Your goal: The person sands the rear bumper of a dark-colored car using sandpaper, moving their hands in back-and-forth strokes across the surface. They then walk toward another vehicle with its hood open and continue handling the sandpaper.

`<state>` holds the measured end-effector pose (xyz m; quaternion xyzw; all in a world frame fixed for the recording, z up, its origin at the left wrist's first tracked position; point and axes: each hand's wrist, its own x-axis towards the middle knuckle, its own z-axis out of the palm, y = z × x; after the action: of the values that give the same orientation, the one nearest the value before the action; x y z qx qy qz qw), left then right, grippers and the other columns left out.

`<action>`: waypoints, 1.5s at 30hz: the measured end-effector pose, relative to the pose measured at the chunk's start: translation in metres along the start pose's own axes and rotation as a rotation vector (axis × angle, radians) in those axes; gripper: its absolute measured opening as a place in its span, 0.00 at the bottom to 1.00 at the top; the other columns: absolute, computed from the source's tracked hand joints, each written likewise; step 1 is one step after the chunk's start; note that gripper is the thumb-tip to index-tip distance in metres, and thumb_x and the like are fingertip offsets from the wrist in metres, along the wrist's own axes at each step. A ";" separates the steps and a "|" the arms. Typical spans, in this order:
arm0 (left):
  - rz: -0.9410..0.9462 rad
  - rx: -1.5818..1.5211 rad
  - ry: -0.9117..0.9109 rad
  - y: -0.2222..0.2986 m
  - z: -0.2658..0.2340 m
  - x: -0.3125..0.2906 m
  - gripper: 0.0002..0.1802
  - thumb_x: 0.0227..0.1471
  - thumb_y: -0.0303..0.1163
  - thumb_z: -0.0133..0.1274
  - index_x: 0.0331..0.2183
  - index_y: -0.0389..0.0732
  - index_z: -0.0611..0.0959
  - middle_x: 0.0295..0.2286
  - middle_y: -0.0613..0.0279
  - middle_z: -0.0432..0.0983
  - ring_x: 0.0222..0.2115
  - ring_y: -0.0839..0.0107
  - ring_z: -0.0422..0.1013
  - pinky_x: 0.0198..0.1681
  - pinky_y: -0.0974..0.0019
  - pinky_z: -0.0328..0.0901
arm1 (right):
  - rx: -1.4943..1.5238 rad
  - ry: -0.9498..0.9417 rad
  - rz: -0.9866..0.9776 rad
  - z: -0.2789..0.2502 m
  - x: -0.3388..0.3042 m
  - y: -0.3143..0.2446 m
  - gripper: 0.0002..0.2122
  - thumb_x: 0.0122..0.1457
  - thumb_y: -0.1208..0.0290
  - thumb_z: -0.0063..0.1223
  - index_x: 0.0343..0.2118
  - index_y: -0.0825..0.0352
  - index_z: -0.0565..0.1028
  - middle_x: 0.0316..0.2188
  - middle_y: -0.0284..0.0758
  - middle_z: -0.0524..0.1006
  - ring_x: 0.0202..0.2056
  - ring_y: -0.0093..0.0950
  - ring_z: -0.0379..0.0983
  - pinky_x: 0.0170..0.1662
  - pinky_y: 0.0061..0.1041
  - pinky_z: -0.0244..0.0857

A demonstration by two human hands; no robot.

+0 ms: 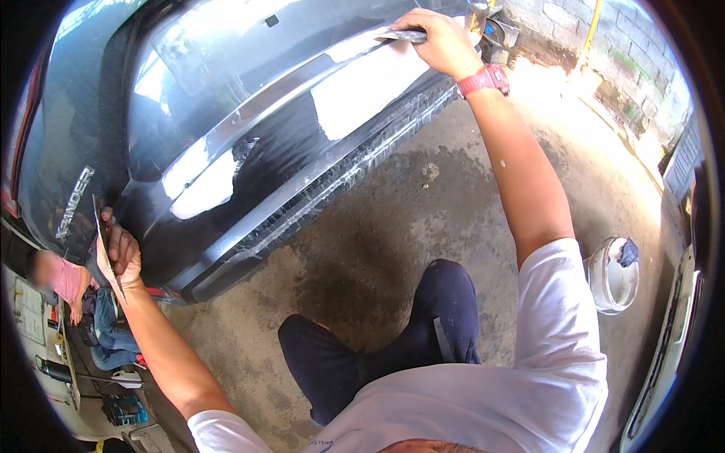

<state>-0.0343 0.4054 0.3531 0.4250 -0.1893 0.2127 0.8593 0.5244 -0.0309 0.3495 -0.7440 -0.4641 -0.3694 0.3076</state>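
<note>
White bucket (600, 285): dark scrap (627, 253) at rim; left grip (123, 251) holds sheet (106, 245), right grip (444, 47) flat pad (408, 35)

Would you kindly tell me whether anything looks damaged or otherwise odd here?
Yes: irregular bright white patches interrupt the bodywork of the dark, shiny car, contrasting with its surrounding finish. Dark blotches, perhaps damp, also mark the grey concrete floor; their cause is unclear.

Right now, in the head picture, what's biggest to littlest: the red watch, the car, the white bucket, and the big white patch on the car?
Largest to smallest, as they look there:
1. Car
2. Big white patch
3. White bucket
4. Red watch
</note>
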 end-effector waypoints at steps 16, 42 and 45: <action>-0.015 0.002 -0.033 0.003 -0.004 0.000 0.15 0.76 0.27 0.46 0.56 0.27 0.67 0.20 0.40 0.74 0.11 0.60 0.69 0.09 0.69 0.65 | 0.065 -0.016 -0.152 -0.008 -0.017 -0.007 0.15 0.55 0.76 0.60 0.44 0.52 0.89 0.45 0.28 0.87 0.48 0.39 0.83 0.50 0.38 0.77; -0.054 -0.025 -0.076 0.006 -0.010 -0.001 0.16 0.75 0.26 0.46 0.58 0.28 0.66 0.22 0.42 0.74 0.13 0.60 0.70 0.11 0.69 0.65 | 0.213 0.103 -0.081 -0.064 -0.097 -0.053 0.20 0.55 0.88 0.57 0.49 0.62 0.86 0.48 0.37 0.87 0.54 0.38 0.83 0.59 0.35 0.76; -0.010 0.045 -0.032 0.005 -0.012 -0.004 0.18 0.74 0.26 0.50 0.57 0.27 0.67 0.20 0.47 0.74 0.12 0.66 0.68 0.11 0.71 0.65 | 0.761 0.070 0.380 -0.040 -0.220 -0.116 0.25 0.56 0.93 0.54 0.55 0.65 0.82 0.57 0.38 0.82 0.62 0.35 0.76 0.67 0.37 0.70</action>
<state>-0.0389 0.4170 0.3476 0.4484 -0.1960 0.2059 0.8474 0.3418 -0.1209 0.2006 -0.6367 -0.4115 -0.1336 0.6384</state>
